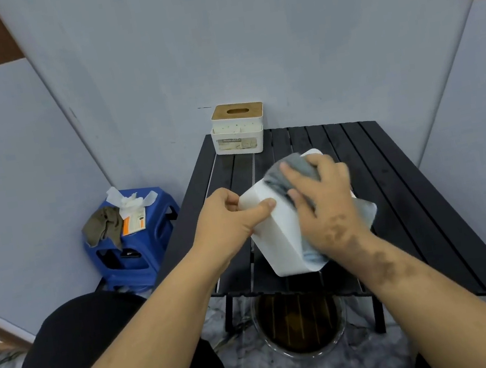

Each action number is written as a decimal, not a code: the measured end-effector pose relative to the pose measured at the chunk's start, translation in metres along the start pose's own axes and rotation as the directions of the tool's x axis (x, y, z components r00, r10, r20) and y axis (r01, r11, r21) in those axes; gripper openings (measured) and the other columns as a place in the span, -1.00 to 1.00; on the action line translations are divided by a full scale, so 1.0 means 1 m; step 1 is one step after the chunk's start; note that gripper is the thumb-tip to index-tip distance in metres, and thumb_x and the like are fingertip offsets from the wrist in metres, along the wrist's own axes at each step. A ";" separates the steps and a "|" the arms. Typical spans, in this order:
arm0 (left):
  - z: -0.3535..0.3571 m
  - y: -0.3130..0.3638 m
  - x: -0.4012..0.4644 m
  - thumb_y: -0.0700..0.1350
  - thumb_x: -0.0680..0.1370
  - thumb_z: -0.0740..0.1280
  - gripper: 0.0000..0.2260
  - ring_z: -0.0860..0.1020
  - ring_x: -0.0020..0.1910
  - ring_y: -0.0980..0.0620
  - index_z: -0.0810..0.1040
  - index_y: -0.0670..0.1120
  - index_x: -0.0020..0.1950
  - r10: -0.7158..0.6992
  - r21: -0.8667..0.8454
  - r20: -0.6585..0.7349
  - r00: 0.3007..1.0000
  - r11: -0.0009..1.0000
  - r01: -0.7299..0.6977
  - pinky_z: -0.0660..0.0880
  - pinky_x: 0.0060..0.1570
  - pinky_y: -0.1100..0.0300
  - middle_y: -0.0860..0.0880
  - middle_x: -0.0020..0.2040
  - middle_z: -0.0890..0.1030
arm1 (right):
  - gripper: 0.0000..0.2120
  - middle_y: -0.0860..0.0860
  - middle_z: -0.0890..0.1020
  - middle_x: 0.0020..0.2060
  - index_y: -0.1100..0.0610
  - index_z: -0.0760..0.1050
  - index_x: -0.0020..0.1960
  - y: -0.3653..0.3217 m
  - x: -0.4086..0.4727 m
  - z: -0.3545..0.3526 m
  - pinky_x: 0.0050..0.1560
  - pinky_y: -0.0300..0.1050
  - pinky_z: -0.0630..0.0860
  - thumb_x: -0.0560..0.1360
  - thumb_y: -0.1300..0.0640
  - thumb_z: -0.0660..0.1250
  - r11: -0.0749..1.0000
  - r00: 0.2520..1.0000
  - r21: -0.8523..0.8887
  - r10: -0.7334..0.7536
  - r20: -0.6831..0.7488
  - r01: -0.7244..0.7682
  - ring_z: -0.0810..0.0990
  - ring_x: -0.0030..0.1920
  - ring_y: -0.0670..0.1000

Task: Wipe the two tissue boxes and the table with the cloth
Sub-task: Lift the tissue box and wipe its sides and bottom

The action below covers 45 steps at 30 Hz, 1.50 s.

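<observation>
At frame centre, the left hand (227,214) is gripping the tilted white tissue box (280,231) while the right hand (320,200) is pressing the grey cloth (296,169) flat; steadying the box firmly should be helping.

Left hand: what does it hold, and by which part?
The left hand grips the tilted white tissue box by its upper end corner, thumb on the near face.

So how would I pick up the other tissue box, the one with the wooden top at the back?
Probably by its two white side walls, one hand on each side. The tissue box with the wooden lid stands upright at the table's far left corner, near the wall. Reach in from the front, and don't lift by the lid; it may come off.
</observation>
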State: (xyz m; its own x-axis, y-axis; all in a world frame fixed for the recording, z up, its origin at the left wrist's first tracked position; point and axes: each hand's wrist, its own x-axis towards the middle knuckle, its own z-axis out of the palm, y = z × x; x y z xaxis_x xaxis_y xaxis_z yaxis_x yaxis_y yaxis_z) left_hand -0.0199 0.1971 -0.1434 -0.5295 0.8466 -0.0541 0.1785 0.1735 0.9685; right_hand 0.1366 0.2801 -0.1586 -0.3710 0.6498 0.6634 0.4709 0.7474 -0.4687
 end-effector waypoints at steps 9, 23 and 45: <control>0.002 -0.002 -0.001 0.16 0.28 0.66 -0.46 0.71 -0.03 -0.10 0.56 -0.12 0.04 0.056 0.090 0.020 0.998 0.994 -0.057 0.68 0.00 -0.17 -0.10 -0.03 0.70 | -0.61 0.12 0.44 0.28 0.01 0.50 0.38 0.054 0.011 -0.023 0.21 -0.09 0.32 0.59 0.26 0.27 0.991 0.992 -0.071 0.112 -0.056 -0.116 0.32 0.16 0.16; 0.001 0.000 0.000 0.29 0.15 0.60 -0.33 0.71 -0.01 -0.09 0.56 -0.13 0.03 0.055 0.082 0.028 0.998 0.995 -0.057 0.68 0.00 -0.18 -0.10 0.00 0.69 | -0.53 0.09 0.40 0.25 0.09 0.49 0.39 -0.012 -0.130 -0.024 0.28 -0.43 0.23 0.50 0.30 0.31 0.999 0.996 0.044 0.028 0.083 -0.031 0.36 0.19 -0.02; -0.012 0.014 -0.018 -0.10 0.32 0.67 -0.50 0.57 0.14 0.04 0.54 0.03 0.17 0.343 0.154 0.202 0.917 0.914 -0.375 0.60 0.08 0.20 0.03 0.11 0.62 | -0.65 -0.02 0.60 0.24 0.07 0.49 0.38 0.050 -0.054 -0.096 0.35 0.00 0.46 0.60 0.20 0.30 0.844 0.915 0.409 0.401 -0.050 -0.348 0.56 0.28 -0.05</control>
State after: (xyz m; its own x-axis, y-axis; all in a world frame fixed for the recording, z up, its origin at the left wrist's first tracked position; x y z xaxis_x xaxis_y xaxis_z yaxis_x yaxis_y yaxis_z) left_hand -0.0180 0.1785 -0.1258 -0.2567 0.9379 0.2332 0.4895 -0.0819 0.8682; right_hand 0.2569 0.2687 -0.1622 -0.1106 0.8872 0.4480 0.1985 0.4614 -0.8647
